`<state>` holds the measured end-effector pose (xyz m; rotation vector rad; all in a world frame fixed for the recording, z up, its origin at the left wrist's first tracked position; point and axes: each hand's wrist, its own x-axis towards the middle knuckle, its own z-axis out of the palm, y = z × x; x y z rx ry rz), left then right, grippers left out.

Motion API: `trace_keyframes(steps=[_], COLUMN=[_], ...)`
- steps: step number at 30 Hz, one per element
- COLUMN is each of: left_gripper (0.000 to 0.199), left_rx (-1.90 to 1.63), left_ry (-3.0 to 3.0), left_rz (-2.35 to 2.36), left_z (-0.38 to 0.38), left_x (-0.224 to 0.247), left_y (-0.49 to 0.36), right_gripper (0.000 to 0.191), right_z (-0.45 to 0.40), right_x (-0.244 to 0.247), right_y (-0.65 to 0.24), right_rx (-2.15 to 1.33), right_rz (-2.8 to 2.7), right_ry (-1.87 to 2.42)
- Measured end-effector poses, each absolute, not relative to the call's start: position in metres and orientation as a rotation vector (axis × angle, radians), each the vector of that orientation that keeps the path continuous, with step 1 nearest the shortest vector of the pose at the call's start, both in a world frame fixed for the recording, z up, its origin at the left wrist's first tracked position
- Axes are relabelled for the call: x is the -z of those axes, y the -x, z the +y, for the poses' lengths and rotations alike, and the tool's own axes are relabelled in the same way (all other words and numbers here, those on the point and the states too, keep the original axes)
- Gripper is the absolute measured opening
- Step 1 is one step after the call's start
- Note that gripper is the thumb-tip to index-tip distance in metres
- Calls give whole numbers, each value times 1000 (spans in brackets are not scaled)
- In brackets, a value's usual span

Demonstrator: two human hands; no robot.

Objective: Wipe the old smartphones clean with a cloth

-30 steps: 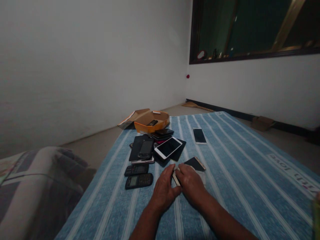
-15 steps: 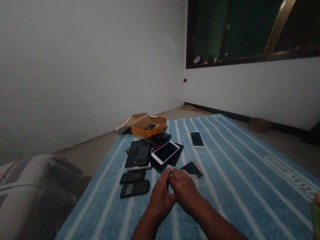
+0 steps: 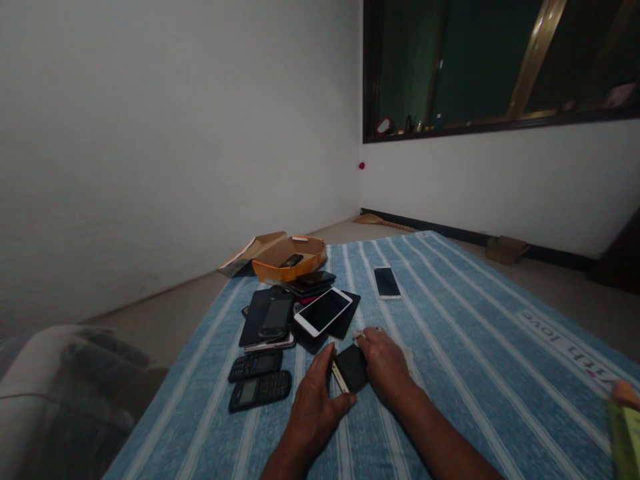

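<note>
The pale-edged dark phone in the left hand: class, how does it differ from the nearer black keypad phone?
The pale-edged dark phone is held in the left hand; the nearer black keypad phone lies on the blue striped cloth. The held phone looks plain-faced; the keypad phone shows a screen and buttons. Both are mostly dark.

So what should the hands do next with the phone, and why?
Perhaps the right hand should draw its cloth across the held phone: the left hand has that phone by its edge, its dark face shows between the hands, and the cloth is close beside it.
</note>
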<state>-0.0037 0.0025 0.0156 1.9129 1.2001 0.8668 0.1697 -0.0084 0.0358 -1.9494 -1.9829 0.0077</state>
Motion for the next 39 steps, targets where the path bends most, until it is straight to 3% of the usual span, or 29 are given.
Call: trace_keyframes(steps=[7, 16, 23, 30, 39], left_gripper=[86, 84, 86, 83, 83], left_rx=[-851, -855, -807, -837, -843], left_ry=[-1925, -1924, -1926, -1938, -1963], left_rz=[1222, 1216, 1271, 1253, 1241], left_z=[3, 4, 4, 5, 4], left_x=[-15, -13, -14, -11, -9], left_y=[4, 5, 5, 9, 11], right_gripper=[34, 19, 31, 26, 33], right_z=[-7, -16, -6, -10, -3], right_x=[-37, -27, -30, -29, -32], right_y=[-187, -166, -186, -175, -182], right_rx=[-41, 6, -37, -43, -77], right_rz=[-1896, -2070, -1907, -2005, -1913], right_ry=[2055, 1763, 1960, 1791, 1929])
